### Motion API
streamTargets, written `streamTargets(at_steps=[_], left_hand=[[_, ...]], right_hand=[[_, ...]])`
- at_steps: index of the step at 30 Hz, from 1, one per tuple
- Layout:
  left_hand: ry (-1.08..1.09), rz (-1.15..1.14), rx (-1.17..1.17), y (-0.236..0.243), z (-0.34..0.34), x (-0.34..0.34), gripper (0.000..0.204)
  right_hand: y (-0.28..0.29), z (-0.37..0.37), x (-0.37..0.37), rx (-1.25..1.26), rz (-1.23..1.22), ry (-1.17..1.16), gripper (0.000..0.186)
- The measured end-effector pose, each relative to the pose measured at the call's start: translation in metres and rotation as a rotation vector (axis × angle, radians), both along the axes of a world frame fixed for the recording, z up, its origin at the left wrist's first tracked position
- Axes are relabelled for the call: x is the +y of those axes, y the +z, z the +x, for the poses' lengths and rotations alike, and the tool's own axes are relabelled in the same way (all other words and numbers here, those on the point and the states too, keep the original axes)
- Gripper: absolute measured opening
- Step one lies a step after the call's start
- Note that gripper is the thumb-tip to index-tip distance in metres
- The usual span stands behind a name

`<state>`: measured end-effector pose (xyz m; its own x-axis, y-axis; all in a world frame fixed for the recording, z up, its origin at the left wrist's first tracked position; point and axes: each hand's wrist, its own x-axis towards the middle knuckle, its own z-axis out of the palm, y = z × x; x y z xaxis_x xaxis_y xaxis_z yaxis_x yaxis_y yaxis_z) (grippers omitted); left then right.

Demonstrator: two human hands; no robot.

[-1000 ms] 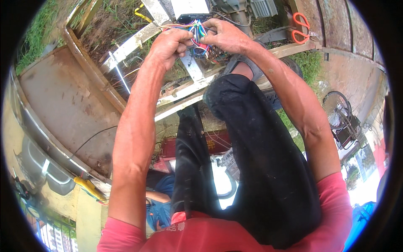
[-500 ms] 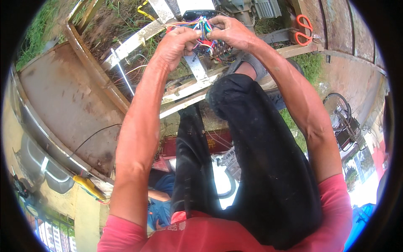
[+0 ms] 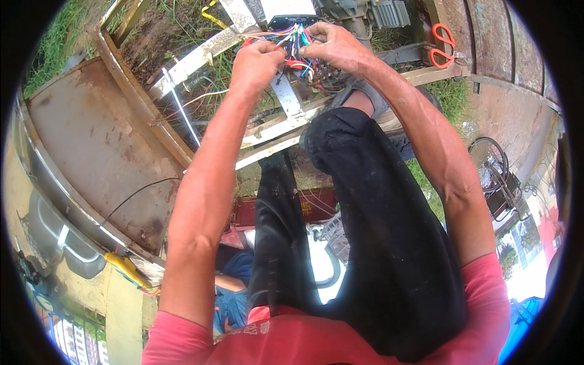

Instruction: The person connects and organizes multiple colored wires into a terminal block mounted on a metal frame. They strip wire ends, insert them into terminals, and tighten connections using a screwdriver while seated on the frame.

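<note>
At top centre, our left hand (image 3: 255, 61) and right hand (image 3: 334, 45) pinch the coloured wire bundle (image 3: 293, 41) between them, fingers closed.

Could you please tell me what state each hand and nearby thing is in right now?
left hand: closed, pinching the coloured wires
right hand: closed, gripping the coloured wires
coloured wires: bunched loosely between both hands
orange-handled scissors: lying unused on the rusty metal frame

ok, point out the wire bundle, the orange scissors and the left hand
wire bundle (image 3: 293, 38), head view, coloured strands between the hands
orange scissors (image 3: 442, 45), head view, handle loops
left hand (image 3: 257, 61), head view, back of hand
</note>
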<state>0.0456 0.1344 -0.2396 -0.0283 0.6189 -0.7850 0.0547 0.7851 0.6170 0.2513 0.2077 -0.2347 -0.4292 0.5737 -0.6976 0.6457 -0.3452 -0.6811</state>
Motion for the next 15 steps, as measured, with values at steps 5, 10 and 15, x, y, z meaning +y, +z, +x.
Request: streamTargets(at_steps=[5,10,15], left_hand=[[0.463,-0.094,-0.727,0.002,-0.016,0.001,0.013],[0.408,-0.085,-0.689,0.004,-0.026,0.003,0.020],[0.139,-0.090,-0.396,0.007,-0.029,0.010,0.018]], right_hand=[[0.000,-0.002,-0.001,0.029,0.040,0.009,0.069],[0.017,-0.009,0.005,-0.009,-0.107,0.009,0.069],[-0.004,0.001,0.006,0.051,-0.078,-0.002,0.069]])
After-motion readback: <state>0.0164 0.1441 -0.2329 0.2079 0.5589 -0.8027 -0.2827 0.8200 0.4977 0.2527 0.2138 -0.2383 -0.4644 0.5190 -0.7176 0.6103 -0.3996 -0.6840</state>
